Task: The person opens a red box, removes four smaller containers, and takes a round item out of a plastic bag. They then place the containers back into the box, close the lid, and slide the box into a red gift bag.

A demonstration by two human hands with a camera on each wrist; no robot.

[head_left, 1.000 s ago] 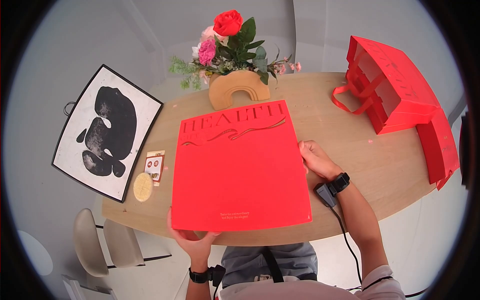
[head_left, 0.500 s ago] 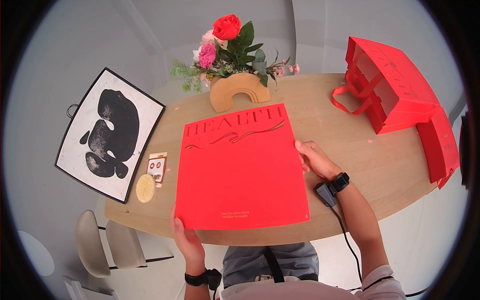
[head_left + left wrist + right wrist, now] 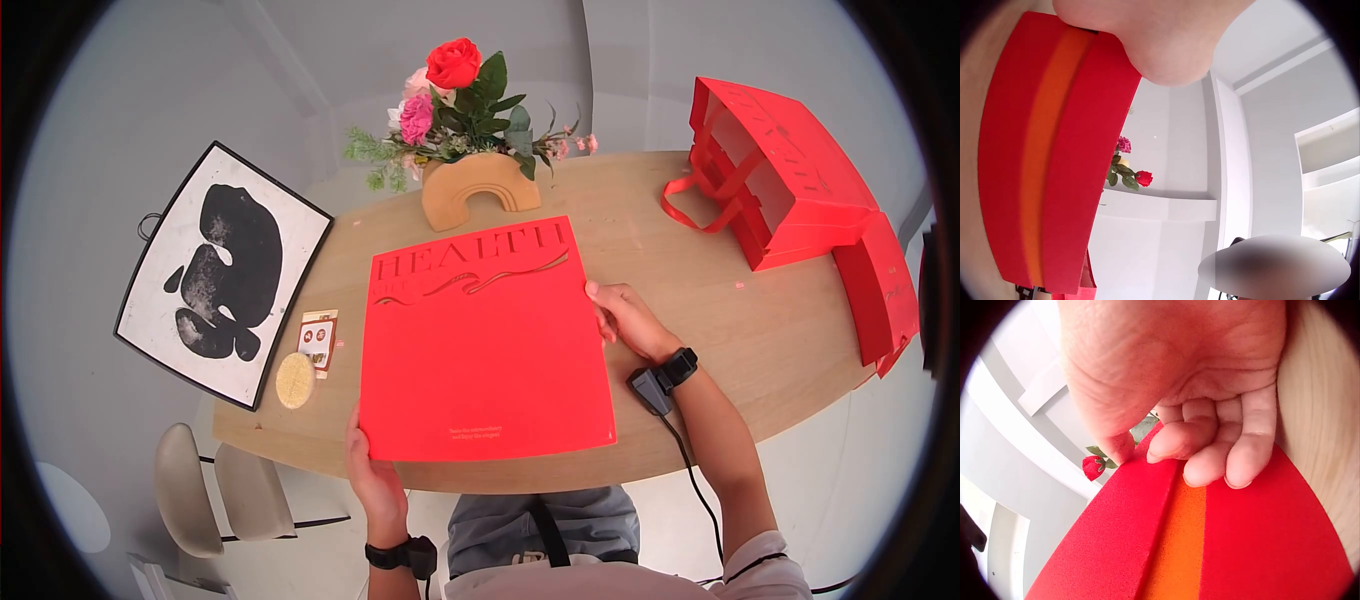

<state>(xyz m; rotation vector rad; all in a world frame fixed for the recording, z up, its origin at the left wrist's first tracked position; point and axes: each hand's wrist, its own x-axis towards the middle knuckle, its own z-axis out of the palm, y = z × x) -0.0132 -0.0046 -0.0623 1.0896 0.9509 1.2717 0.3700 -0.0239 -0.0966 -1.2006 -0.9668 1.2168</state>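
A large square red gift box [image 3: 485, 350], its lid marked HEALTH, lies lid up over the table's middle. The left hand [image 3: 378, 492] holds its near left corner, a finger along the left side; the other fingertips are hidden. At the right edge the right hand [image 3: 632, 318] grips the box, thumb at the lid's edge. In the right wrist view its curled fingers [image 3: 1250, 459] rest against the side wall, near an orange band [image 3: 1179, 550] between lid and base. The left wrist view shows the front wall with the same band [image 3: 1044, 156], close over the tabletop.
Behind the box stands an arch-shaped vase [image 3: 480, 180] of flowers. An open red gift bag [image 3: 800, 170] lies at the right beside a red flap-like panel [image 3: 875, 290]. On the left are a framed print [image 3: 225, 270], small cards [image 3: 317, 340] and a pale oval pad [image 3: 296, 380].
The gift box looks slightly smaller in the head view, lower toward the table. The left hand's thumb has left the front edge, and that hand now lies along the left corner.
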